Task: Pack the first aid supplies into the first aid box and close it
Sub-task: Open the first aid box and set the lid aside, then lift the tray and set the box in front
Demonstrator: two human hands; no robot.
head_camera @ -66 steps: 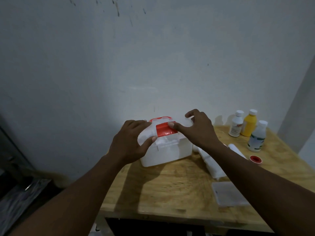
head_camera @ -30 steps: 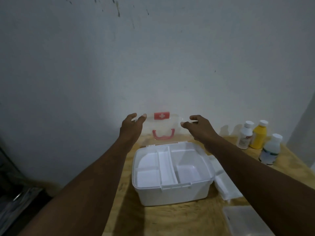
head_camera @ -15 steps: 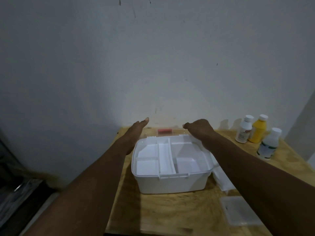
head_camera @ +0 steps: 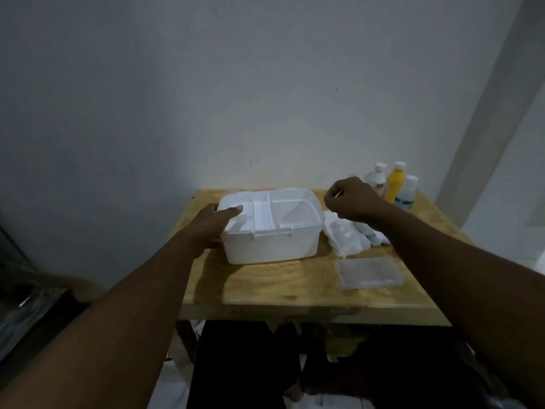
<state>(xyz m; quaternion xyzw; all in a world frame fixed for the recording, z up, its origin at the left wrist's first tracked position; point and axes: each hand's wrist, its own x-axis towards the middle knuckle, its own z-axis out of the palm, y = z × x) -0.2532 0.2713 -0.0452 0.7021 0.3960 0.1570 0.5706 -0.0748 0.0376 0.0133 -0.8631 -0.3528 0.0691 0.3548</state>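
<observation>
The white first aid box stands open on the wooden table, with a divided white tray in its top. Its lid lies folded back behind it, almost hidden. My left hand grips the box's left wall, thumb over the rim. My right hand hovers to the right of the box with its fingers curled and nothing in them. Under it lie white gauze packets and rolled bandages. A clear flat plastic case lies nearer the front edge.
Three bottles stand at the back right corner: a white one, a yellow one and a clear one. The wall rises right behind the table. Dark clutter sits on the floor at the left.
The lid was swung up and laid back behind the box. My left hand came down onto the box's left side. My right hand left the lid and moved right, above the packets.
</observation>
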